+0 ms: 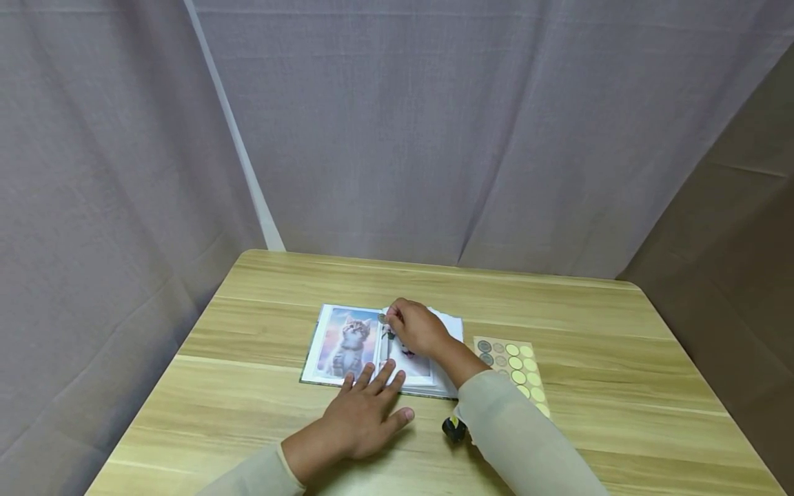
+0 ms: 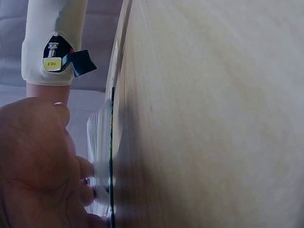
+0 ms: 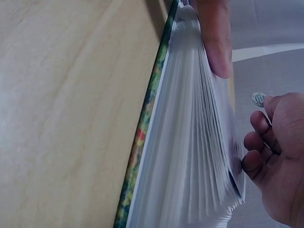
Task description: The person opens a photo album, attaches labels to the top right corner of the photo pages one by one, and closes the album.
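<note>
An open photo album (image 1: 446,386) lies on the table, a kitten picture (image 1: 350,341) on its left page. My left hand (image 1: 366,417) is spread with straight fingers, its fingertips resting on the album's lower edge near the middle fold. Above the right page, my right hand (image 1: 418,327) pinches a small round sticker (image 3: 258,99) between thumb and finger, near the top of the fold. In the right wrist view the sticker is pale with dark print and stands apart from the pages. The right hand hides part of the right-page picture (image 1: 418,365).
Right of the album lies a sticker sheet (image 1: 517,368) with rows of round yellow spots and a few dark printed stickers, partly covered by the right sleeve. A black device (image 1: 454,430) shows at the right cuff. Grey curtains (image 1: 372,138) hang behind the wooden table (image 1: 267,310).
</note>
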Demonstrator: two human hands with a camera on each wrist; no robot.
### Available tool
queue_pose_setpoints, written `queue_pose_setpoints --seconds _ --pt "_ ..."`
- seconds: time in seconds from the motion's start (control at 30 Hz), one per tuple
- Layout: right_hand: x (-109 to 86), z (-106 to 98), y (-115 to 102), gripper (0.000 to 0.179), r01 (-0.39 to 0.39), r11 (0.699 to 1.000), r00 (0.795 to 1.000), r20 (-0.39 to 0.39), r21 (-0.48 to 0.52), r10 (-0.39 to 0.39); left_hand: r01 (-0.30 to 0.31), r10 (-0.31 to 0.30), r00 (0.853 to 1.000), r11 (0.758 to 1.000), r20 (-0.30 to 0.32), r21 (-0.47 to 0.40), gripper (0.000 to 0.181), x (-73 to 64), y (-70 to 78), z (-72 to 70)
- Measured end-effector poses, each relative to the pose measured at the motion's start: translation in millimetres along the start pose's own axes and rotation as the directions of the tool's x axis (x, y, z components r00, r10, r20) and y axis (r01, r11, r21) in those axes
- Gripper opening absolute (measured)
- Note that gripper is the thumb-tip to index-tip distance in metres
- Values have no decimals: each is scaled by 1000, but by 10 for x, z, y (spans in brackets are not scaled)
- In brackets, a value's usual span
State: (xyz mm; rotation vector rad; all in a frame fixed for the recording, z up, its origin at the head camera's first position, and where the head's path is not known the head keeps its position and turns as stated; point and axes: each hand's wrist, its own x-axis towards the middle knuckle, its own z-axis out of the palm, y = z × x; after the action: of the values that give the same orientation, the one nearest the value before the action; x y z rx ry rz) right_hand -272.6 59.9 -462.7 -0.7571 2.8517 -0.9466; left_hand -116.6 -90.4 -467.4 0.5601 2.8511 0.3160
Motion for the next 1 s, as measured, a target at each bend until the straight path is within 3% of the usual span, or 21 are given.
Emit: queue_pose_setpoints --seconds 1.0 --pt "129 33 -30 13 4 999 1000 9 -44 -4 3 -3 1000 1000 -11 10 74 -2 7 -1"
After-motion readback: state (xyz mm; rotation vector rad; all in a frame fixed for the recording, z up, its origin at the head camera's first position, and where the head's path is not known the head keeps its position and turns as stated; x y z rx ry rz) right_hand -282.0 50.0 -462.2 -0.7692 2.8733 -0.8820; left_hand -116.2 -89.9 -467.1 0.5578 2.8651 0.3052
